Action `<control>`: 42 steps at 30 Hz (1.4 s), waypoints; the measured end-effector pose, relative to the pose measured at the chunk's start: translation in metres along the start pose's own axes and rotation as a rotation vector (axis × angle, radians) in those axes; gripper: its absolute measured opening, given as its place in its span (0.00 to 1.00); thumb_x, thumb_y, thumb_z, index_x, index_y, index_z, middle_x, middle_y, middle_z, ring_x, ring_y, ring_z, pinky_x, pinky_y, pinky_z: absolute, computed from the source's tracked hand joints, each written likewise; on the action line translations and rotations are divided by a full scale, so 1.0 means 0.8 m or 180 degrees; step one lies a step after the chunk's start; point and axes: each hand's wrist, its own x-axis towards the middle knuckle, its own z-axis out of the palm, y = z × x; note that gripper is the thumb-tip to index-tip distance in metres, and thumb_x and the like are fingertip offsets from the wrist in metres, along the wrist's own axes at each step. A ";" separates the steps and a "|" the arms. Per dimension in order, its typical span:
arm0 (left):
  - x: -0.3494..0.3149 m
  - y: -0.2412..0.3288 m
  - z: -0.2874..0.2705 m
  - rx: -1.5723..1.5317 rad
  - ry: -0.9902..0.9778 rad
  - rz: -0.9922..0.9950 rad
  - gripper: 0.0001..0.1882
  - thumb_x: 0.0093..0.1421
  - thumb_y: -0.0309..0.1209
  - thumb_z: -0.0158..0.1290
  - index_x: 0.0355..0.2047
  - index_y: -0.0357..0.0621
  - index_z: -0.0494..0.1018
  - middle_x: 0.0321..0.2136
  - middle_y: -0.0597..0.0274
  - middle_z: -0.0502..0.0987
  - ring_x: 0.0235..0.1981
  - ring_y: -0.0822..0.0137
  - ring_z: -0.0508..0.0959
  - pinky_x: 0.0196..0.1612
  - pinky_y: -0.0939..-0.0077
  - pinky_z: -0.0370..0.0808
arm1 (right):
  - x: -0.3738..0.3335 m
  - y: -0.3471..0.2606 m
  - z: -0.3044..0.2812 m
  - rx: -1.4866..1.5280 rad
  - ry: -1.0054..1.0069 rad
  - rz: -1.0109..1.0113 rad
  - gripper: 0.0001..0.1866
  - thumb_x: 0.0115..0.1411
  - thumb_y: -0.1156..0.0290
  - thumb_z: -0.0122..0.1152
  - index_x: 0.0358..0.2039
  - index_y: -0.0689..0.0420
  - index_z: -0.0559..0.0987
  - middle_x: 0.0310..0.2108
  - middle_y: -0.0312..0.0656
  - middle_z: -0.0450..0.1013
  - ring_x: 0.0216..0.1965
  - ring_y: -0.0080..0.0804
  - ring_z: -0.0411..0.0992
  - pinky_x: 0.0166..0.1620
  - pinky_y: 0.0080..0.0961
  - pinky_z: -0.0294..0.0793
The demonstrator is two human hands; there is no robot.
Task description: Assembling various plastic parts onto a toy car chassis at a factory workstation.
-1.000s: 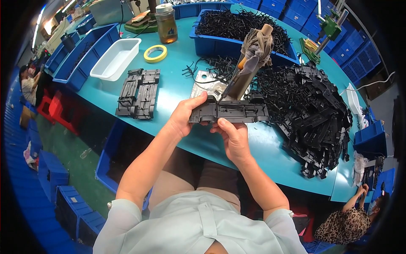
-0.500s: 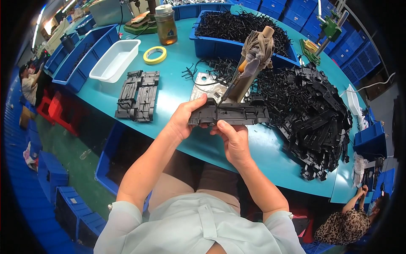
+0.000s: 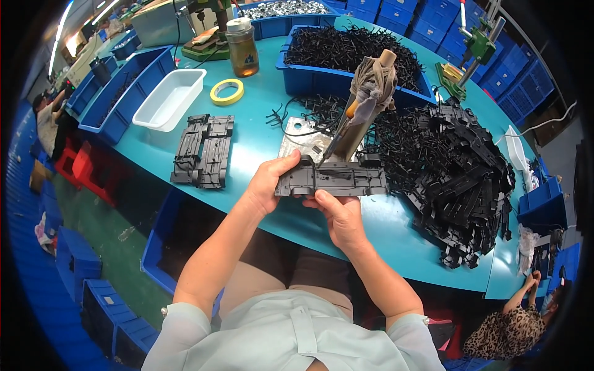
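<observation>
A black plastic toy-car chassis (image 3: 337,180) is held level over the table's front edge by both hands. My left hand (image 3: 270,180) grips its left end, thumb on top and fingers underneath. With the thumb on its near edge, my right hand (image 3: 340,215) pinches the middle from below. The thin tip of a slanted soldering iron (image 3: 335,139) meets the chassis near its far edge; whether it touches cannot be told. Grey cloth (image 3: 375,79) wraps the iron's upper end and the post (image 3: 353,141) beside it. Behind my left hand lies a metal plate (image 3: 297,132).
Two chassis (image 3: 203,152) lie side by side at left, near a yellow tape roll (image 3: 227,92), white tray (image 3: 169,99) and drink bottle (image 3: 242,48). A chassis pile (image 3: 461,179) covers the right. A blue bin (image 3: 314,79) holds black strips. Another person (image 3: 504,328) works at lower right.
The whole view has shifted slightly, with the table lower in it. The chassis sits a little nearer to me and its top face shows more. Both hands keep their hold.
</observation>
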 end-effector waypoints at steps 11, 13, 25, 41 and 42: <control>0.006 0.012 -0.009 0.0230 -0.0182 -0.0158 0.21 0.62 0.43 0.49 0.44 0.36 0.71 0.38 0.56 0.77 0.36 0.67 0.78 0.37 0.73 0.76 | 0.003 0.000 -0.001 0.0189 0.0126 0.0126 0.16 0.56 0.74 0.59 0.44 0.66 0.71 0.40 0.47 0.74 0.40 0.36 0.75 0.44 0.29 0.77; 0.010 0.013 -0.007 0.0239 -0.0280 -0.0200 0.21 0.61 0.43 0.49 0.44 0.37 0.71 0.37 0.56 0.77 0.36 0.66 0.78 0.37 0.72 0.76 | 0.006 -0.001 0.000 0.0212 0.0138 0.0112 0.16 0.56 0.75 0.59 0.44 0.66 0.72 0.40 0.47 0.74 0.40 0.36 0.76 0.44 0.29 0.77; 0.018 0.016 -0.010 0.0272 -0.0070 -0.0294 0.22 0.60 0.46 0.50 0.45 0.40 0.71 0.37 0.57 0.78 0.34 0.66 0.79 0.35 0.72 0.78 | 0.011 -0.006 0.010 0.0246 0.0202 0.0157 0.12 0.56 0.75 0.60 0.40 0.64 0.74 0.36 0.44 0.75 0.36 0.32 0.76 0.42 0.28 0.78; 0.015 0.022 0.000 0.0171 0.0063 -0.0328 0.21 0.59 0.46 0.50 0.40 0.41 0.73 0.31 0.59 0.79 0.27 0.68 0.80 0.28 0.73 0.77 | 0.013 -0.009 0.015 0.0257 0.0183 0.0175 0.13 0.56 0.75 0.60 0.42 0.62 0.73 0.38 0.42 0.74 0.35 0.29 0.75 0.39 0.26 0.79; 0.014 0.022 0.001 0.0167 0.0074 -0.0344 0.21 0.59 0.46 0.50 0.40 0.41 0.72 0.31 0.59 0.79 0.27 0.68 0.80 0.29 0.72 0.78 | 0.013 -0.009 0.015 0.0262 0.0180 0.0179 0.13 0.56 0.75 0.60 0.42 0.62 0.73 0.38 0.42 0.74 0.35 0.29 0.75 0.39 0.26 0.79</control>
